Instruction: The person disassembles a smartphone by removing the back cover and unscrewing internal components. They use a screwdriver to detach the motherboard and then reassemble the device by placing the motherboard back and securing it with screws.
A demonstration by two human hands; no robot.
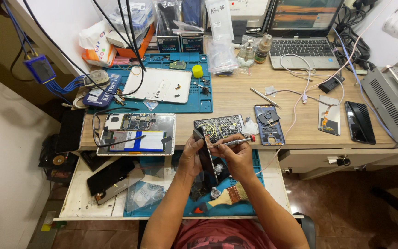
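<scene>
My left hand [190, 157] grips a dark smartphone [206, 154] held on edge, tilted upright over the pull-out shelf. My right hand [237, 159] holds a screwdriver [236, 142] with a metal shaft and a red end; its tip touches the phone's upper side. Just beyond the hands an opened phone body with yellow wiring [219, 126] lies at the desk's front edge. A wooden-handled brush [229, 196] rests on the blue mat [236, 210] under my right wrist.
An opened tablet [137, 133] lies at left. A blue phone frame [269, 124], a screen part [329, 115] and a black phone [359, 122] lie to the right. Farther back are a blue work mat [199, 99], a laptop [302, 32], bottles and cables.
</scene>
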